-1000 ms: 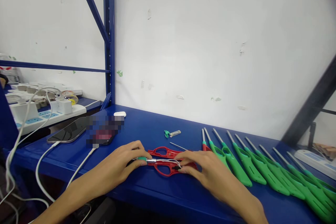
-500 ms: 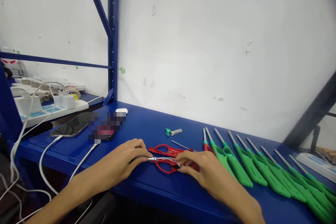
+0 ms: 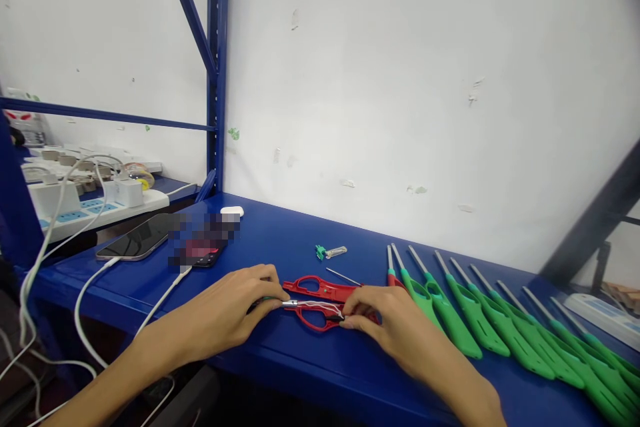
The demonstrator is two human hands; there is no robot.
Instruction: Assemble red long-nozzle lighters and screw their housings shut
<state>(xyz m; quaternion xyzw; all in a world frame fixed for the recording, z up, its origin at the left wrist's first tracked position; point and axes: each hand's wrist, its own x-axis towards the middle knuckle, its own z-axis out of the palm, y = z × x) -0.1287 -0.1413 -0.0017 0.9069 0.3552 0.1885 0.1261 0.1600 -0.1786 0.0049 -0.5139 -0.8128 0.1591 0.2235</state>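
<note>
My left hand (image 3: 243, 300) pinches a short metal tube (image 3: 289, 304) between thumb and fingertips. From the tube, white wires (image 3: 314, 305) run right to a small black part (image 3: 341, 317), which the closed fingers of my right hand (image 3: 390, 317) grip. Under the wires lies one red lighter casing half (image 3: 309, 324) with a looped handle. Just behind it is a second red casing half (image 3: 320, 287), its right end partly hidden by my right hand. A thin metal rod (image 3: 343, 276) lies behind the casings, with its right end hidden.
Several green long-nosed lighters (image 3: 457, 313) lie in a row on the blue table (image 3: 280, 240) at right. A green fitting with a clear tube (image 3: 330, 252) sits at the back. Left are a charging phone (image 3: 140, 240), a white case (image 3: 232, 212) and a power strip (image 3: 105, 213).
The right fingers have shifted slightly right, and more of the white wires shows, looking straighter. The left hand stays almost in place on the metal tube.
</note>
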